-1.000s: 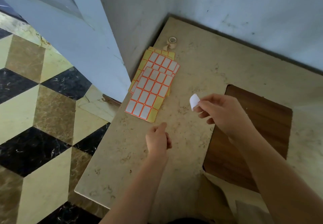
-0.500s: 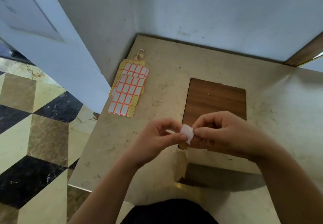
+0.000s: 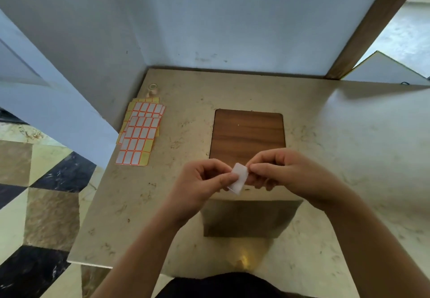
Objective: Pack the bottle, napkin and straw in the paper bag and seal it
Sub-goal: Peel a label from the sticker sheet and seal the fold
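Both hands meet over the near part of the stone table, each pinching one small white sticker between thumb and fingertips. The left hand grips its left edge, the right hand its right edge, and the other fingers of both are curled in. Directly below the hands stands the paper bag, its top apparently folded over; the bottle, napkin and straw are not visible, so presumably they are inside it. Beyond the hands a wooden board lies flat, and off to the left of the left hand rest the sticker sheets, with a small roll of tape just past them.

The sticker looks weightless, thin and floppy, likely tacky on one face, so it may curl or cling to skin. Holding it by the outermost edges seems wisest, keeping the centre free to press onto the bag's fold. The bag itself appears light and easily creased, so it probably needs steadying from behind while the seal goes on.
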